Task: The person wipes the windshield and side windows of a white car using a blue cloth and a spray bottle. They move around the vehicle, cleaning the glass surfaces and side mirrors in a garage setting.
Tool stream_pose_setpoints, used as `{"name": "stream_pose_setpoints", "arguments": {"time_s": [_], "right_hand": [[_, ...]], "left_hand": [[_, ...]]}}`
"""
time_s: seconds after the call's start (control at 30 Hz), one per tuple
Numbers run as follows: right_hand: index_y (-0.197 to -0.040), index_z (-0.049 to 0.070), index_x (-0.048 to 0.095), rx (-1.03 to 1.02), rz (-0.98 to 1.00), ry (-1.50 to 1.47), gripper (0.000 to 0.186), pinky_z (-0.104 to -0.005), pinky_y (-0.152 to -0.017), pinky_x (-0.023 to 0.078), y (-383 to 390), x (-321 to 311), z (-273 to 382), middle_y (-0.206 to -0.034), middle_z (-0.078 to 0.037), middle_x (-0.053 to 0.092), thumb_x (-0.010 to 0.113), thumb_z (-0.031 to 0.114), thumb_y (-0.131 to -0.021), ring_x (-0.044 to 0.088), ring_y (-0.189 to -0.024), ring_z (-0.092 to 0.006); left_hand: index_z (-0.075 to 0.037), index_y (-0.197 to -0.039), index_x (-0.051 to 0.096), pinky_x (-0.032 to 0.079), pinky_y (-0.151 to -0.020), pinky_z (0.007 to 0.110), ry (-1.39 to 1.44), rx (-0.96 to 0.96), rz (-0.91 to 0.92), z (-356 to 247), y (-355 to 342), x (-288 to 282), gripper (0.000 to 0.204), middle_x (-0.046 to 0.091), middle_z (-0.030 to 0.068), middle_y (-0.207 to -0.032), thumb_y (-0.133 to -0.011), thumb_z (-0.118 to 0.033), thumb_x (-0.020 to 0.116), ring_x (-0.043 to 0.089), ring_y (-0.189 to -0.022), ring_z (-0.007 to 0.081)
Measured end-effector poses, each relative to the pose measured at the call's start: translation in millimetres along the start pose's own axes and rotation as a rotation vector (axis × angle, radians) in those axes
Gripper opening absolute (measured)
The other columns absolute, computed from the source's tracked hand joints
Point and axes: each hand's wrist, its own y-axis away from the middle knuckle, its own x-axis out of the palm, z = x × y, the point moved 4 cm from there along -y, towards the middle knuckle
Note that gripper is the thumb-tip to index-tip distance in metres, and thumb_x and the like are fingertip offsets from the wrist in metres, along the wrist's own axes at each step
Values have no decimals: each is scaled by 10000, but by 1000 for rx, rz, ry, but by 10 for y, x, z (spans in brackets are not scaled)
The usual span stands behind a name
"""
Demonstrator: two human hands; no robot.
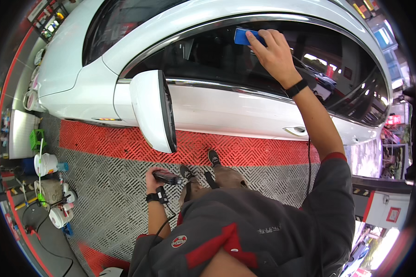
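Note:
My right hand point(272, 55) grips a flat blue block point(242, 38) against the dark side window point(203, 55) of a white car point(74, 78), near the upper chrome trim. Down at the lower left, my left hand point(153, 180) is closed on a dark handheld object point(167, 177), held away from the car; what it is exactly I cannot make out. Cables run by my left wrist. The white side mirror point(147, 111) sticks out toward me, to the left of my right arm.
I stand on red point(97, 138) and grey point(106, 184) grid tiles. Along the left wall are white buckets point(46, 165), a green plastic crate point(36, 138), hoses and bottles. A dark cable point(308, 171) hangs beside the car near my right side.

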Motion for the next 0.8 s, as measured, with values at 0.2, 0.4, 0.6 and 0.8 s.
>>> {"name": "stream_pose_setpoints", "arguments": {"time_s": [0.2,0.4,0.6,0.8], "right_hand": [[-1160,62,692,-33,154,-88,270,-361,-781,518,206,78,480,-944,-73,563,688,79,-891,569,-876,-255],[-1201,72,663,-75,196,-110,327,-362,-790,518,166,12,513,-949,-77,557,689,80,-874,581,-888,-259],[-1203,46,684,150,3,-59,369,-395,-718,507,104,56,93,-893,-101,541,739,65,-838,556,-821,-303],[-1102,86,684,-52,198,-196,219,-361,-748,527,598,227,1067,-899,-55,542,688,114,-885,577,-855,-233]], "left_hand": [[17,-853,594,601,-900,595,19,44,-56,-113,-63,-129,190,655,175,-866,-935,-155,599,671,-847,393],[-8,-826,598,618,-873,590,71,110,79,-350,-178,-119,161,674,179,-841,-929,-131,592,645,-769,351],[-8,-810,601,597,-894,594,-58,33,33,-590,-338,-32,186,689,179,-843,-938,-141,622,697,-850,389],[-22,-817,588,584,-953,619,3,71,33,-718,-434,143,169,666,152,-842,-923,-148,629,678,-844,386]]}}
